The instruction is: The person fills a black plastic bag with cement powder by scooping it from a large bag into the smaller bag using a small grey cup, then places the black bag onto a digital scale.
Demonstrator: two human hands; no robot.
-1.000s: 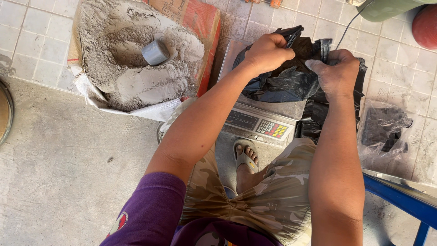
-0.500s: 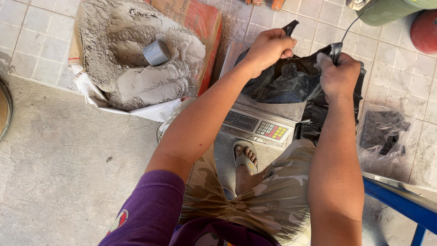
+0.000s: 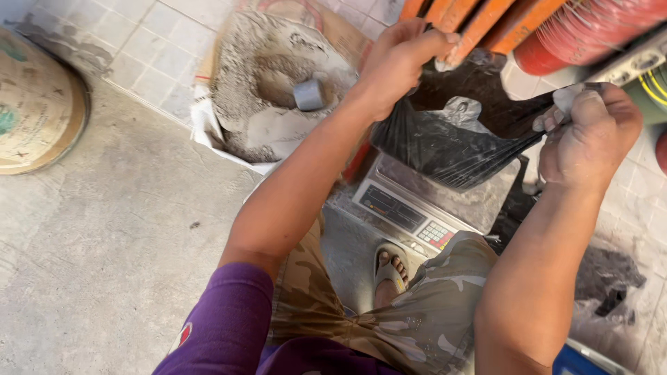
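Black plastic bag (image 3: 445, 146) stretched left-right, mouth up, left hand (image 3: 399, 59) and right hand (image 3: 590, 128) grip pinching its top edges

Both arms reach up the frame. The left hand (image 3: 399, 59), upper centre, is clenched into a fist; the right hand (image 3: 590, 132), at upper right, is clenched too.

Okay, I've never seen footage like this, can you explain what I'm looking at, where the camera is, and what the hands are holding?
The camera sits on a person's head and looks down at their own arms. The left hand and right hand each grip one top edge of a black plastic bag, lifted above a weighing scale on the floor. Left of it lies an open sack of grey powder with a small grey scoop cup in it. A sandalled foot shows below.
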